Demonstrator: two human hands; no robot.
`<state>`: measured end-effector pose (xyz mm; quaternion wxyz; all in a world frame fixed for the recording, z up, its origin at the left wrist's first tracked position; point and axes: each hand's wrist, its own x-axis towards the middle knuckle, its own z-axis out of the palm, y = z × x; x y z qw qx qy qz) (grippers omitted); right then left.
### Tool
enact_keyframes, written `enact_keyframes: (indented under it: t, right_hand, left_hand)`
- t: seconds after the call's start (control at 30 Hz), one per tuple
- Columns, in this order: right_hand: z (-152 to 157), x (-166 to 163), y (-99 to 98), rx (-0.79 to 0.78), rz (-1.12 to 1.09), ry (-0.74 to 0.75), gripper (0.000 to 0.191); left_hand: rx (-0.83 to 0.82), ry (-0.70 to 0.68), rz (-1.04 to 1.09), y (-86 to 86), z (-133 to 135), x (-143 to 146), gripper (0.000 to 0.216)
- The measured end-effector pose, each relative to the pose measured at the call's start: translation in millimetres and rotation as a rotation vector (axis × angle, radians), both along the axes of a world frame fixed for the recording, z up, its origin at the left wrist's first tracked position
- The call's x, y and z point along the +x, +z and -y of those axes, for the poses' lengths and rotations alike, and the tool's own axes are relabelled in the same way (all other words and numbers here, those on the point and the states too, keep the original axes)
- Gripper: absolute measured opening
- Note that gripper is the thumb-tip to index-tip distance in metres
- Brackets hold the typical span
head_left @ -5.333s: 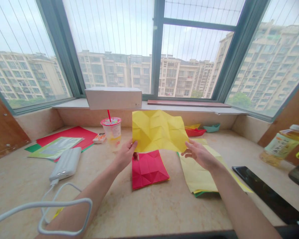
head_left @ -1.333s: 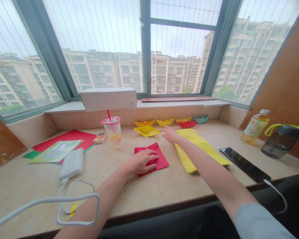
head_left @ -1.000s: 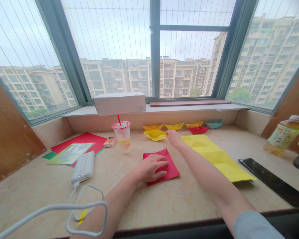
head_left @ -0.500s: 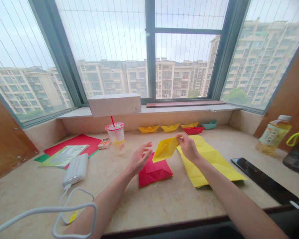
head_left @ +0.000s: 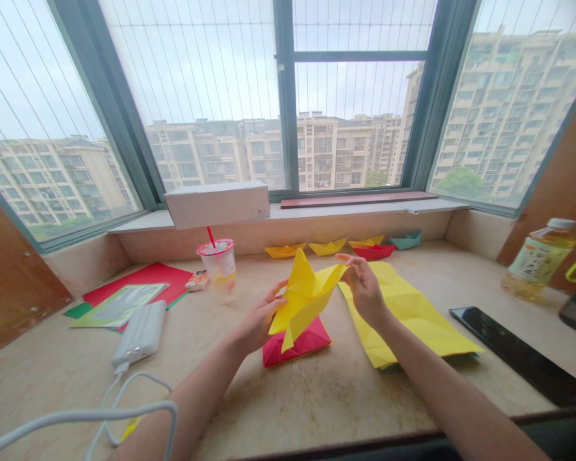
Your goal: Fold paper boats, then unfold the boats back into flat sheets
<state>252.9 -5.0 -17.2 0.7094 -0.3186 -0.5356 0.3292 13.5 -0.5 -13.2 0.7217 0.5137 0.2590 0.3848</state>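
A folded yellow paper piece (head_left: 307, 291), with pointed flaps spread apart, is held in the air between both hands. My left hand (head_left: 263, 317) grips its left side, thumb on the near face. The fingers of my right hand (head_left: 362, 288) pinch its upper right corner. Under it on the counter lies a folded red paper (head_left: 300, 346), partly hidden by the yellow piece. To the right, near my right forearm, creased yellow sheets (head_left: 403, 307) are stacked with green showing beneath.
Several folded paper boats (head_left: 329, 247) line the back wall. A drink cup with straw (head_left: 219, 266), a power bank (head_left: 139, 330) with a white cable (head_left: 77, 413), and coloured sheets (head_left: 168, 275) are left. A phone (head_left: 504, 349) and a tea bottle (head_left: 537, 259) are right.
My left hand has moved in and taken hold of the yellow paper. The paper has gone from a flat folded shape to one with its flaps spread open.
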Motion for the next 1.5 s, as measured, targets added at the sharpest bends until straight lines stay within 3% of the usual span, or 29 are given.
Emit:
enact_keyframes:
  t: [0.13,0.23,0.3,0.4,0.5,0.6,0.7,0.93,1.23,1.4,1.5]
  right_hand:
    - [2,2,1.0,-0.051,-0.120,0.163,0.019]
    - [4,5,1.6,-0.119,-0.122,0.217,0.019]
    - [6,6,2.5,-0.184,-0.093,0.209,0.027]
    - [10,2,3.5,-0.305,-0.008,0.168,0.034]
    - [14,-3,3.7,-0.369,0.004,0.201,0.061]
    - [17,-8,5.3,-0.349,-0.050,0.288,0.082]
    - [20,-12,7.9,-0.297,-0.109,0.325,0.091]
    - [21,-19,3.2,-0.271,-0.129,0.412,0.096]
    - [21,-20,-4.2,-0.310,-0.102,0.461,0.097]
    - [19,-16,-4.4,-0.322,-0.121,0.441,0.101]
    - [17,-11,-0.9,-0.270,-0.154,0.405,0.098]
  left_hand:
    - [0.059,0.037,0.094,3.3,0,-1,0.073]
    - [0.062,0.106,0.028,-2.6,-3,0,0.052]
    - [0.061,0.155,-0.034,-8.0,-6,1,0.041]
    - [0.075,0.174,-0.044,-12.7,-9,1,0.043]
    - [0.056,0.100,0.020,-10.7,-8,1,0.050]
    - [0.055,0.030,0.053,-4.5,-5,1,0.053]
    - [0.070,0.053,0.006,0.7,-1,2,0.051]
    - [0.073,0.017,-0.002,0.0,8,5,0.061]
    - [0.096,-0.095,-0.094,5.8,10,-4,0.054]
    - [0.115,-0.031,-0.008,6.2,6,-3,0.067]
    - [0.078,0.050,0.047,5.8,3,-2,0.063]
